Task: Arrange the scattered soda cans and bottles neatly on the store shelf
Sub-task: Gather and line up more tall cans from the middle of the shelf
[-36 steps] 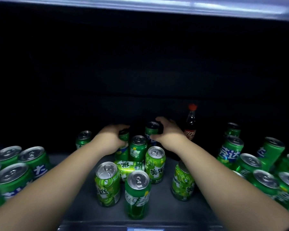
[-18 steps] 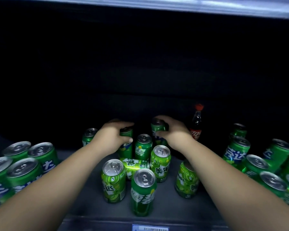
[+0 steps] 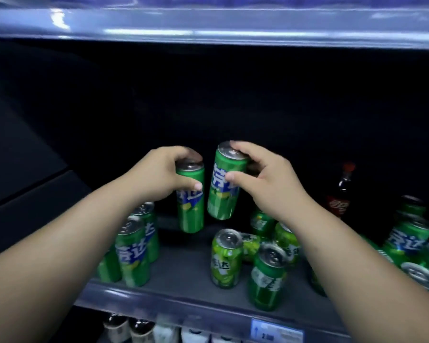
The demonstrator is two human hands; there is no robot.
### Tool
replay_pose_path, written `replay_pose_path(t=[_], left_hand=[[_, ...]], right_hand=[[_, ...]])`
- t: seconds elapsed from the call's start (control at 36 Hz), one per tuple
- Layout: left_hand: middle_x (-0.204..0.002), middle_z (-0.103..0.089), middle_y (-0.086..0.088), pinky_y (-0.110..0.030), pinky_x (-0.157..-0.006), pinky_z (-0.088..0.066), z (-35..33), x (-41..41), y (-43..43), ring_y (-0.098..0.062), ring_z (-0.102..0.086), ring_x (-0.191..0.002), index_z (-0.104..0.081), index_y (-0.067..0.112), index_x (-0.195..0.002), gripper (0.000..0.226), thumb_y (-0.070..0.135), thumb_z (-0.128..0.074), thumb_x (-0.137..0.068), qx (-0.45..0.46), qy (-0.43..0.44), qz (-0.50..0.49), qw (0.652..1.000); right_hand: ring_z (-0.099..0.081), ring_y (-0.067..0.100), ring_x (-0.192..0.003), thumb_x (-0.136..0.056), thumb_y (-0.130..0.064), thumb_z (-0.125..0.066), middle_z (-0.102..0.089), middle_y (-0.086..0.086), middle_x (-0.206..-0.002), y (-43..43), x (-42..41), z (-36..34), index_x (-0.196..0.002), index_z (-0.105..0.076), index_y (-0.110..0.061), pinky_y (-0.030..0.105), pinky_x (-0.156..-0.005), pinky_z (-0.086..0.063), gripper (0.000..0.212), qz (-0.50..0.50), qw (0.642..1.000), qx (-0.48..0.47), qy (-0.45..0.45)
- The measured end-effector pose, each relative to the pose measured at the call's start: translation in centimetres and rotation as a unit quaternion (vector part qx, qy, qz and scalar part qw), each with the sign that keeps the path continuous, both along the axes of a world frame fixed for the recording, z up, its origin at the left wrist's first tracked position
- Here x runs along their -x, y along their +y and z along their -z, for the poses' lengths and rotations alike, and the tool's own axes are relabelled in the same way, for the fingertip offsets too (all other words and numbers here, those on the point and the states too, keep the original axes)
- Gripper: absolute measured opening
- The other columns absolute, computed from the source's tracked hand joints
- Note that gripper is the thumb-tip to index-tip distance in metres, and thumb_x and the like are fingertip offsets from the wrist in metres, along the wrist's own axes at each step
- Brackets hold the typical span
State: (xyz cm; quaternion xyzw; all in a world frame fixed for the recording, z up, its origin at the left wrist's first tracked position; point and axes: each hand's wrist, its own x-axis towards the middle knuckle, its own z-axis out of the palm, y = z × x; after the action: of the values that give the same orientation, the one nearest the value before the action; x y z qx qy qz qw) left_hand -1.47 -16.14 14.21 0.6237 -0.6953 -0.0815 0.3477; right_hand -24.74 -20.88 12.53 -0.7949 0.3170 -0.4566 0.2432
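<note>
Left fingers (image 3: 196, 186) are being clamped round the top of a green can (image 3: 191, 211); it is being held upright by the left hand (image 3: 159, 174), clear above the shelf (image 3: 183, 273). Right fingers (image 3: 233, 178) are being clamped on a second green can (image 3: 223, 191), tilted, just right of the first, held by the right hand (image 3: 265, 179). More cans are being carried by the shelf: left group (image 3: 131, 248), centre cluster (image 3: 226, 258), right group (image 3: 406, 238). Cola bottle (image 3: 339, 194) upright, far right.

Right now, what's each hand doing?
Left hand: holding the upright green can.
Right hand: holding the tilted green can.
</note>
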Motion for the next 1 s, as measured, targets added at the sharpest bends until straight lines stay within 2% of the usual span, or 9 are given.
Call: replay_pose_path(t=[0.22, 0.5, 0.56, 0.67, 0.75, 0.81, 0.89, 0.92, 1.0], left_hand=[[-0.117, -0.064, 0.010, -0.028, -0.094, -0.048, 2.4, -3.2, 1.2, -0.006, -0.059, -0.108, -0.061, 0.034, -0.123, 0.069, 0.031, -0.091, -0.062, -0.078, -0.050, -0.002, 0.996], [-0.120, -0.065, 0.008, -0.035, -0.092, -0.051, 4.9, -4.0, 0.0, -0.014, -0.061, -0.106, -0.059, 0.034, -0.125, 0.077, 0.048, -0.089, -0.056, -0.135, -0.160, 0.021, 0.978], [-0.121, -0.066, 0.009, -0.036, -0.090, -0.052, 5.1, -4.3, -0.2, -0.015, -0.061, -0.107, -0.059, 0.036, -0.124, 0.079, 0.056, -0.087, -0.054, -0.139, -0.199, 0.019, 0.970], [-0.121, -0.065, 0.012, -0.037, -0.091, -0.052, 5.7, -4.8, -0.3, -0.014, -0.061, -0.110, -0.059, 0.037, -0.125, 0.081, 0.065, -0.082, -0.053, -0.139, -0.234, 0.024, 0.962], [-0.125, -0.065, 0.013, -0.032, -0.097, -0.049, 5.6, -5.5, -0.4, -0.010, -0.060, -0.112, -0.060, 0.036, -0.128, 0.066, 0.058, -0.076, -0.067, -0.142, -0.214, 0.054, 0.965], [-0.134, -0.060, 0.011, -0.028, -0.104, -0.043, 5.5, -6.1, -0.4, -0.009, -0.056, -0.120, -0.060, 0.035, -0.131, 0.055, 0.052, -0.070, -0.079, -0.164, -0.180, 0.069, 0.967], [-0.141, -0.055, 0.010, -0.025, -0.107, -0.036, 5.6, -6.7, -0.4, -0.010, -0.050, -0.128, -0.058, 0.037, -0.133, 0.049, 0.049, -0.067, -0.085, -0.194, -0.133, 0.076, 0.969], [-0.142, -0.054, 0.010, -0.023, -0.106, -0.034, 5.9, -6.8, -0.4, -0.009, -0.049, -0.129, -0.057, 0.036, -0.133, 0.049, 0.047, -0.067, -0.086, -0.195, -0.119, 0.080, 0.970], [-0.143, -0.053, 0.011, -0.022, -0.107, -0.032, 6.5, -6.9, -0.3, -0.008, -0.047, -0.131, -0.056, 0.035, -0.135, 0.048, 0.043, -0.066, -0.089, -0.187, -0.086, 0.090, 0.974]], right_hand=[[-0.066, 0.003, -0.104, -0.072, -0.026, -0.083, -0.071, -0.015, -0.113, 2.5, -4.1, 3.8, -0.111, -0.067, -0.045, 0.039, -0.096, -0.054, 0.047, -0.036, 0.993, -0.098, 0.052], [-0.068, 0.009, -0.099, -0.058, -0.051, -0.075, -0.064, -0.013, -0.120, 4.5, -6.2, 8.3, -0.124, -0.045, -0.055, 0.040, -0.088, -0.058, 0.073, 0.021, 0.979, -0.158, 0.130], [-0.066, 0.008, -0.085, -0.069, -0.042, -0.079, -0.064, -0.013, -0.109, 5.1, -6.3, 8.2, -0.120, -0.047, -0.048, 0.036, -0.077, -0.057, 0.061, 0.044, 0.978, -0.136, 0.153], [-0.048, 0.000, -0.066, -0.081, -0.038, -0.077, -0.048, -0.017, -0.078, 6.0, -6.4, 8.2, -0.113, -0.047, -0.038, 0.024, -0.058, -0.036, 0.043, 0.064, 0.973, -0.095, 0.203], [-0.051, 0.003, -0.076, -0.083, -0.043, -0.074, -0.057, -0.016, -0.094, 6.5, -6.8, 8.7, -0.109, -0.045, -0.038, 0.030, -0.068, -0.044, 0.040, 0.069, 0.968, -0.092, 0.224], [-0.059, 0.012, -0.100, -0.083, -0.047, -0.072, -0.062, -0.012, -0.117, 6.7, -6.9, 9.2, -0.106, -0.042, -0.042, 0.038, -0.087, -0.050, 0.038, 0.063, 0.968, -0.114, 0.216], [-0.028, 0.026, -0.148, -0.084, -0.053, -0.065, -0.057, -0.013, -0.137, 7.0, -6.7, 9.6, -0.106, -0.040, -0.047, 0.050, -0.118, -0.028, 0.034, 0.054, 0.963, -0.124, 0.234], [-0.022, 0.025, -0.150, -0.086, -0.053, -0.064, -0.057, -0.016, -0.136, 7.0, -6.6, 9.6, -0.105, -0.040, -0.046, 0.052, -0.122, -0.017, 0.032, 0.050, 0.963, -0.111, 0.240], [-0.038, 0.008, -0.135, -0.088, -0.044, -0.067, -0.053, -0.024, -0.126, 7.2, -6.1, 9.1, -0.110, -0.047, -0.039, 0.052, -0.124, 0.001, 0.030, 0.059, 0.957, -0.041, 0.281]])
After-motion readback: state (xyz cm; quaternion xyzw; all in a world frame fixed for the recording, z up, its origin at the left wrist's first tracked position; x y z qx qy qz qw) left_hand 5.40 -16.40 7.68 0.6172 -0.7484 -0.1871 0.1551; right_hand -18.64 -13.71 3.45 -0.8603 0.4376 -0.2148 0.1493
